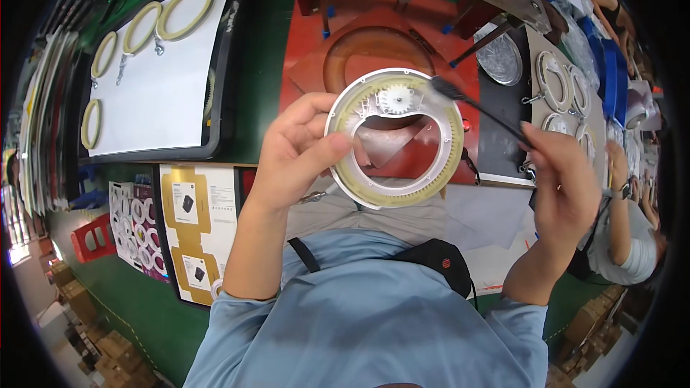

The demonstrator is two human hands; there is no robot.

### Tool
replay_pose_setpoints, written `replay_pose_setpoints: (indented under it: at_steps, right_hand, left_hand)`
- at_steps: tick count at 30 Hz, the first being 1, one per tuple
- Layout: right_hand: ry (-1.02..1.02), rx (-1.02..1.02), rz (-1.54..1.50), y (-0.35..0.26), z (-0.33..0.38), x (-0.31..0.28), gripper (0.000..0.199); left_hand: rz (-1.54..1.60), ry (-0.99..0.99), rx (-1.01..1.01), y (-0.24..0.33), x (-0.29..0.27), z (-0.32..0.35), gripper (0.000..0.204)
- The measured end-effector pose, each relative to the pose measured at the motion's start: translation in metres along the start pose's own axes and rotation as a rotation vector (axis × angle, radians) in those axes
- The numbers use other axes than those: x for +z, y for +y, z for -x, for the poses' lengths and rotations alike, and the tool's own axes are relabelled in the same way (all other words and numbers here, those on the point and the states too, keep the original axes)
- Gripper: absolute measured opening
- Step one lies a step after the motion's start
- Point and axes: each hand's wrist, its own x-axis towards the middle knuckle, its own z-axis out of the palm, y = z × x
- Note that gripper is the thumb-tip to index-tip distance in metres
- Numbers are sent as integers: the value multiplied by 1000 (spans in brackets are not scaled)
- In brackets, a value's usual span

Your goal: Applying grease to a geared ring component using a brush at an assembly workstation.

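Head view: a white ring [456,141] is held over the near edge of the desk [262,65], gripped at its left side by the fingers of the left hand [293,145], while a black brush [479,104] is pinched in the fingers of the right hand [563,172], its bristles [445,88] at the ring's upper right. Brushing of the toothed track [435,182] appears to be the step in hand; a light stroke along the teeth, with the ring kept steady, seems called for next.

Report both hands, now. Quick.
Left hand: closed on the left edge of the white ring housing.
Right hand: closed around the handle of a black brush.
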Motion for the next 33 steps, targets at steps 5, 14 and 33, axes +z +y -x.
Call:
replay_pose_setpoints:
  at_steps: [5, 14, 33]
  right_hand:
    - [305, 359, -233, 30, 39, -2, 26]
    - [322, 561, 202, 108, 52, 78, 20]
    - [-97, 600, -1023, -1, 86, 31, 36]
  left_hand:
    - [45, -9, 15, 0, 2, 1, 38]
    - [14, -14, 22, 2, -3, 3, 44]
    - [-139, -41, 84, 12, 40, 3, 53]
